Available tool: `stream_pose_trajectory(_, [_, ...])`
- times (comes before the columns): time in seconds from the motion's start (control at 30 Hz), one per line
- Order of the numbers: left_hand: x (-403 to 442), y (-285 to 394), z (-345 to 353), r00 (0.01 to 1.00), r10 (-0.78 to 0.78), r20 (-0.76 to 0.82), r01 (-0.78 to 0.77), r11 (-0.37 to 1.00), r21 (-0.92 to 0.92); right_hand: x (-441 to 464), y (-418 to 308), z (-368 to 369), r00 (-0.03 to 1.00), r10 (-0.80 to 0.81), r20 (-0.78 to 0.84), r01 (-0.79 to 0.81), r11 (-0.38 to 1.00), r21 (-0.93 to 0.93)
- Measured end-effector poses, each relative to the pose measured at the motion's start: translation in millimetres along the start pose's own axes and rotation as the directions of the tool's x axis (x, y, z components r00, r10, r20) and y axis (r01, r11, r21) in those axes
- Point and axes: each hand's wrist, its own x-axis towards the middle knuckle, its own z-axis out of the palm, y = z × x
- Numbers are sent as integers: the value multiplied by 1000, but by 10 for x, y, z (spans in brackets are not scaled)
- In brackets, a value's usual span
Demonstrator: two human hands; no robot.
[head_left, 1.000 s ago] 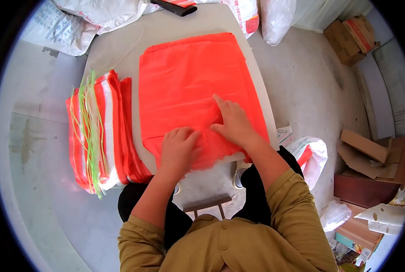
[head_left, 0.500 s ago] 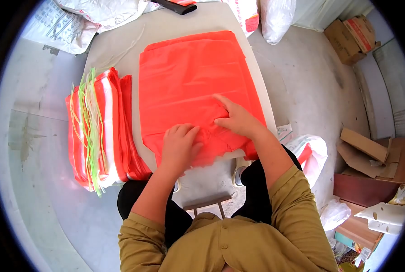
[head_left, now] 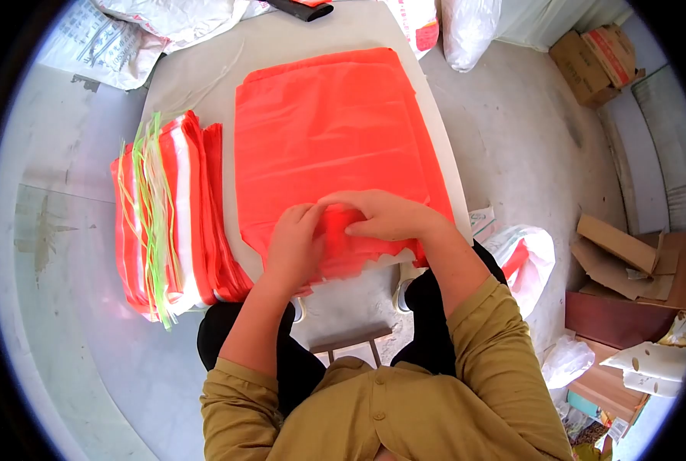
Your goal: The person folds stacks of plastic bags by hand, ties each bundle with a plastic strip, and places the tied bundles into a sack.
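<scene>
A stack of thin red sheets [head_left: 327, 131], plastic film or cloth, lies flat on the table in front of me. At its near edge my left hand [head_left: 295, 240] is closed, fingers bent over the red material. My right hand [head_left: 385, 215] comes in from the right, its fingertips meeting those of the left hand and its thumb pointing left. A bunched piece of the top sheet rises between the two hands, slightly blurred. The exact grip of the fingertips is partly hidden.
Left of the stack lies a folded red-and-white striped pile [head_left: 197, 207] with green ties [head_left: 154, 223] on it. The pale table [head_left: 204, 46] carries white sacks [head_left: 127, 46] at the back. Cardboard boxes [head_left: 596, 65] and a white bag [head_left: 529, 265] stand to the right.
My right hand has moved left to meet my left hand, its spread fingers now curled in. The sheet's near edge has been gathered up between the hands.
</scene>
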Motion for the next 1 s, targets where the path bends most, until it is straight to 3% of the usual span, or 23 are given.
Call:
stream_pose_trajectory(0.07, [-13, -35, -9, 997, -63, 39, 65, 997, -48, 45, -33, 50, 999, 38, -4, -38, 998, -56])
stream_pose_trajectory(0.2, [-29, -24, -66, 1000, -28, 13, 29, 999, -24, 59, -72, 89, 997, 69, -31, -73, 991, -115])
stream_pose_trajectory(0.5, [-49, 32, -91, 997, -10, 75, 4, 997, 80, -41, -124, -105, 983, 139, -118, -107, 964, 245])
stream_pose_trajectory(0.67, [-61, -52, 42, 996, -21, 82, 6, 983, 182, 92, -1, 106, 998, 31, -57, -28, 998, 57])
stream_pose_trajectory(0.8, [-125, -166, 148, 999, -16, 46, 8, 985, 174, 128, -20, 172, 996, 71, -46, -72, 997, -14])
stream_pose_trajectory(0.9, [-118, -72, 54, 998, -17, 59, 10, 993, 120, 135, -10, 217, 995, -7, -96, -2, 995, -95])
stream_pose_trajectory(1.0, [-135, 32, -42, 998, -7, 65, 3, 998, 56, 149, -131, 273, 986, 143, -89, -159, 964, -212])
